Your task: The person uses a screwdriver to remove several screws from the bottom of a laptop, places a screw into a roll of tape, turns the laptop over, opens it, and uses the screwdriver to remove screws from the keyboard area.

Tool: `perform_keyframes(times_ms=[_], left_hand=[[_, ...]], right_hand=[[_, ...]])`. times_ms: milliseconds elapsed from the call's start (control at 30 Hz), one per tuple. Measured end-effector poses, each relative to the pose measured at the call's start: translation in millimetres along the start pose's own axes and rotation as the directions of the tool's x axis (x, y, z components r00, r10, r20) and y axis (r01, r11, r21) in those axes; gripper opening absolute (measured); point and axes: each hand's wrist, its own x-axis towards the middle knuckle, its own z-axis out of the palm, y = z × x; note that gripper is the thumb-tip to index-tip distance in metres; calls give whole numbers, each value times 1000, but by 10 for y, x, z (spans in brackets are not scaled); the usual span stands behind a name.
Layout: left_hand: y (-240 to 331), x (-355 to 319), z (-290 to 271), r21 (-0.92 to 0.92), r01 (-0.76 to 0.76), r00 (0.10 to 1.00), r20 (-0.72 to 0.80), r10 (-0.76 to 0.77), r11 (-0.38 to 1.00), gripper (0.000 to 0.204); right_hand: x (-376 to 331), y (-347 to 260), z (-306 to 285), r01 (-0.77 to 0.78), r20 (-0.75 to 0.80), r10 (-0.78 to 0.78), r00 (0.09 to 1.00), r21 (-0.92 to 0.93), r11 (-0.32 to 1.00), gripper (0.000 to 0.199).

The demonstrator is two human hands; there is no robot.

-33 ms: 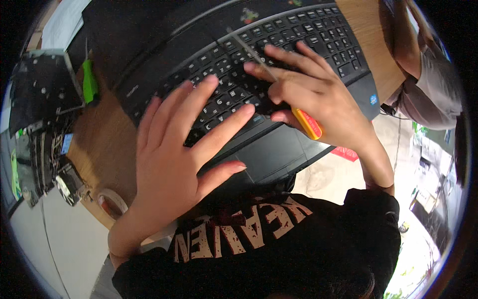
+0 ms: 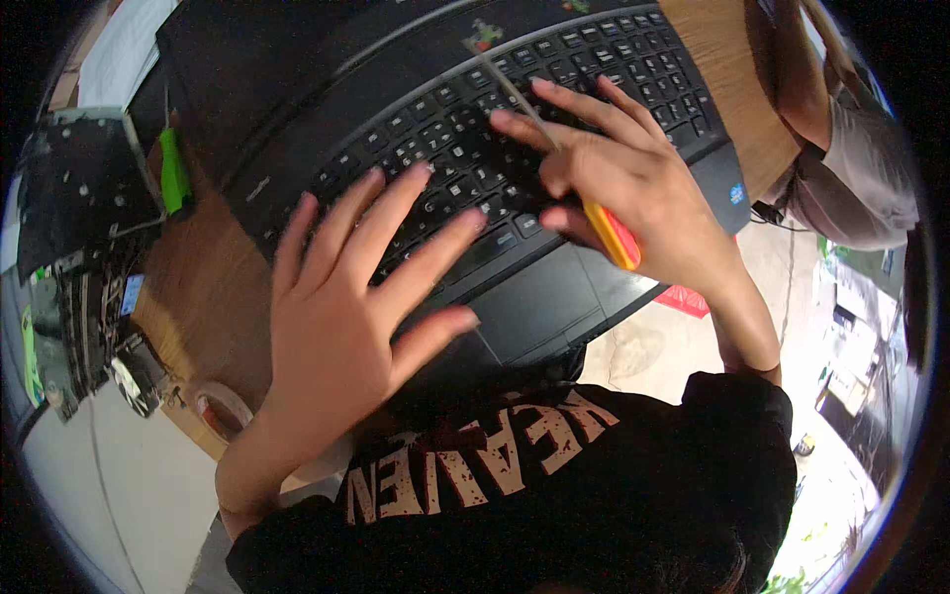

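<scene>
A black laptop keyboard [image 2: 475, 178] lies tilted across the table under both of my hands. My left hand [image 2: 341, 302] spreads its fingers over the left part of the keys and holds nothing. In my right hand [image 2: 633, 193] is a screwdriver with a yellow and red handle [image 2: 616, 240]. Its thin metal shaft [image 2: 515, 91] points away from me, over the upper rows of keys. The right thumb and curled index finger grip it, while the other fingers stretch over the keys. Below the keys is the touchpad [image 2: 542, 315], near the laptop's front edge.
On the left, a green-handled screwdriver [image 2: 173, 170] lies beside a dark flat panel [image 2: 84, 188]. Nearer are a small fan-like part [image 2: 134, 381] and a roll of tape [image 2: 223, 408]. White papers [image 2: 121, 54] lie at the far left. Another person's arm [image 2: 804, 89] is at the right.
The view shifts slightly. My left index finger has drawn back a little to the left, and the screwdriver's shaft has swung slightly to the right.
</scene>
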Motion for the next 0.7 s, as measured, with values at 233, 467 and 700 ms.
perform_keyframes(times_ms=[233, 467, 700], left_hand=[[113, 38, -19, 162, 41, 975, 208, -75, 986, 96], [253, -15, -98, -98, 8, 982, 191, 11, 995, 118], [70, 144, 45, 144, 13, 986, 160, -36, 989, 112]], right_hand=[[-260, 37, -152, -114, 38, 110, 993, 114, 987, 44], [-430, 94, -275, -142, 48, 134, 990, 249, 958, 55], [-535, 257, -209, -194, -23, 196, 980, 73, 978, 57]])
